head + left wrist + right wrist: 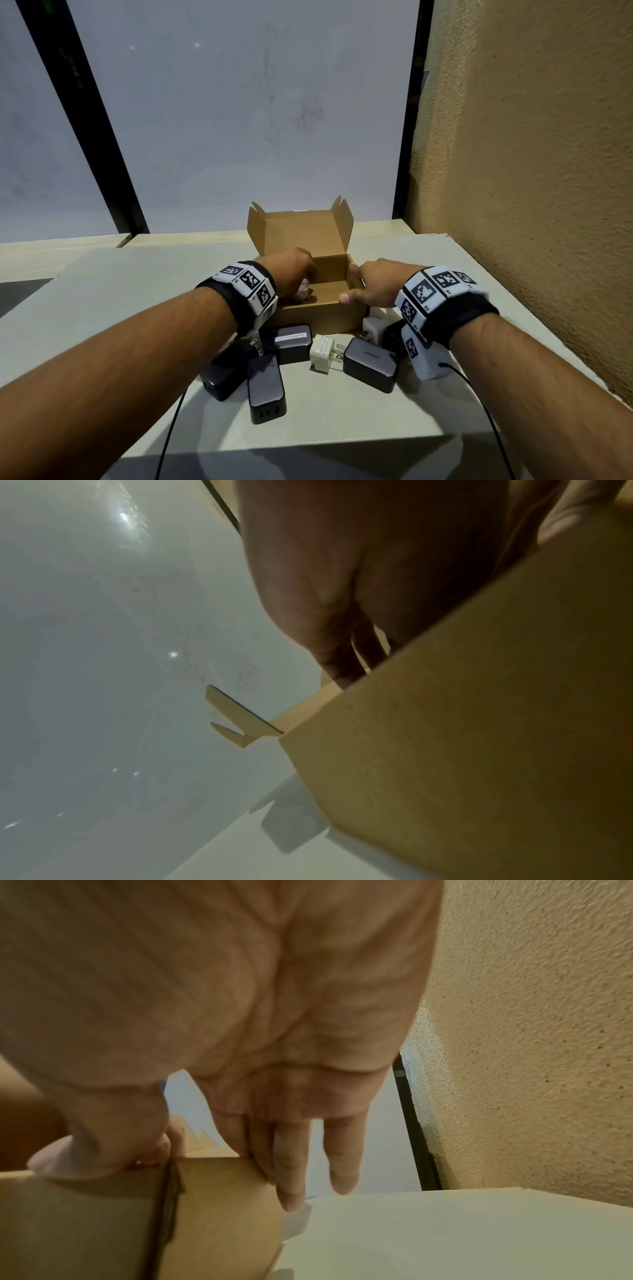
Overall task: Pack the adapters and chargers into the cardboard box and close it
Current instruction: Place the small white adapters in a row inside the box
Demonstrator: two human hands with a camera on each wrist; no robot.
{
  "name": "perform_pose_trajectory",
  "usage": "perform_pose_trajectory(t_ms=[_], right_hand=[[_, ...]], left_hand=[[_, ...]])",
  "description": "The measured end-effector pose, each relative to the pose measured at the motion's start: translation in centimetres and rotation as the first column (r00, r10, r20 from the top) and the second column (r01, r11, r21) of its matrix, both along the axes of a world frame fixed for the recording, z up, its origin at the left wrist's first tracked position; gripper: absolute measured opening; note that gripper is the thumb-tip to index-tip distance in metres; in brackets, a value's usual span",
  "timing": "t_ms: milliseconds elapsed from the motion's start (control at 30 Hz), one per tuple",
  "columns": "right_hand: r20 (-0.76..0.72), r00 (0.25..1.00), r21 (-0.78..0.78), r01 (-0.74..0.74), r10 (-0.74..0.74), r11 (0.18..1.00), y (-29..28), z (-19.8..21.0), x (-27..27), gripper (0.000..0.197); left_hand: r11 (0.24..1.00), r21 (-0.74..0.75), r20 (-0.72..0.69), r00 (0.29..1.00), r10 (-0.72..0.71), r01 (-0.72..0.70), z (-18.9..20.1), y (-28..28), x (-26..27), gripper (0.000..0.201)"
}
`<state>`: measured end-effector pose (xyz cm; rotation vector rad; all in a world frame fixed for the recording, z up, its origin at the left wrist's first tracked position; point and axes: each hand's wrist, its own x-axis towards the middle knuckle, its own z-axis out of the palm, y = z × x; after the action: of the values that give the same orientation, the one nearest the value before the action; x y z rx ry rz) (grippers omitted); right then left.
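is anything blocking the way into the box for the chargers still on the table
Nothing visible. The box has its lid folded back. The left hand reaches inside with a white adapter; the right hand holds the right rim. The chargers lie just before the front wall.

The left hand (291, 270) hides most of a white adapter (303, 291) inside the cardboard box (322, 313).

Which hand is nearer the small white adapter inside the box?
Left. The left hand holds the small white adapter inside the brown cardboard box; the right hand grips its right corner.
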<state>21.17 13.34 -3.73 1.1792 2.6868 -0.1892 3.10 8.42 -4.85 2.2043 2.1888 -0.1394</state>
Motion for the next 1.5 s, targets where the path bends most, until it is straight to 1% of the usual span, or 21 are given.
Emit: perform_pose_trajectory(t_ms=[133, 233, 400, 467, 600, 700, 767, 867, 967, 1067, 1167, 1267, 1367, 1500], right_hand=[[0.002, 1.0, -0.003, 0.004, -0.004, 1.0, -0.2, 0.2, 0.0, 0.07], [-0.001, 1.0, -0.013, 0.005, -0.005, 1.0, -0.3, 0.2, 0.2, 0.068], [0.005, 1.0, -0.012, -0.006, 0.006, 1.0, -0.2, 0.1, 0.1, 0.067], [0.007, 1.0, -0.019, -0.004, 0.005, 1.0, -0.1, 0.1, -0.1, 0.067], [0.0, 1.0, -0.037, 0.001, -0.001, 0.999, -0.2, 0.1, -0.2, 0.063], [-0.015, 1.0, -0.056, 0.013, -0.014, 0.998, -0.2, 0.1, -0.2, 0.06], [-0.023, 0.999, -0.068, 0.026, -0.028, 0.997, -0.1, 0.0, -0.2, 0.06], [-0.036, 0.999, -0.092, 0.036, -0.04, 0.995, -0.2, -0.2, -0.2, 0.06], [-0.033, 0.999, -0.089, 0.029, -0.032, 0.996, -0.7, 0.0, -0.3, 0.06], [-0.007, 0.999, -0.062, 0.033, -0.033, 0.998, -1.0, 0.2, -0.4, 0.059], [0.017, 0.999, -0.047, 0.048, -0.047, 0.998, -1.0, 0.2, -0.6, 0.06], [0.021, 0.998, -0.038, 0.067, -0.066, 0.997, -0.9, 0.1, -0.6, 0.061], [0.0, 0.996, -0.068, 0.087, -0.087, 0.994, -1.0, -0.1, -0.6, 0.061], [0.014, 0.995, -0.038, 0.1, -0.1, 0.994, -1.2, -0.1, -0.5, 0.062]], left_hand=[[0.996, -0.069, -0.027, 0.999, 0.046, -0.048, -0.3, 0.1, -0.3, 0.03], [0.997, -0.026, -0.051, 0.997, 0.066, -0.068, -0.4, 0.1, -0.7, 0.03], [0.999, 0.004, -0.103, 0.994, 0.032, -0.032, -0.2, -0.4, -0.6, 0.035], [0.999, 0.032, -0.073, 0.997, 0.013, -0.01, 0.3, -0.8, -0.6, 0.035], [0.988, 0.153, 0.042, 0.999, -0.012, 0.005, 1.8, -2.7, -1.9, 0.03], [0.976, 0.215, 0.077, 0.997, 0.013, -0.029, 2.7, -5.1, -3.6, 0.03], [0.972, 0.222, 0.098, 0.994, 0.055, -0.075, 3.0, -6.8, -5.0, 0.03], [0.97, 0.186, 0.136, 0.982, 0.131, -0.155, 3.0, -9.6, -7.1, 0.026], [0.973, 0.08, 0.159, 0.967, 0.202, -0.216, 2.7, -12.3, -9.0, 0.026], [0.964, -0.068, 0.222, 0.939, 0.264, -0.255, 2.2, -14.4, -10.2, 0.045], [0.959, -0.158, 0.234, 0.935, 0.267, -0.234, 1.3, -15.2, -10.5, 0.064], [0.968, -0.18, 0.179, 0.962, 0.207, -0.174, 0.6, -15.0, -10.2, 0.063], [0.978, -0.143, 0.098, 0.981, 0.164, -0.149, 0.1, -14.7, -9.8, 0.056], [0.98, -0.07, 0.138, 0.971, 0.197, -0.189, -0.7, -14.1, -10.0, 0.046]])
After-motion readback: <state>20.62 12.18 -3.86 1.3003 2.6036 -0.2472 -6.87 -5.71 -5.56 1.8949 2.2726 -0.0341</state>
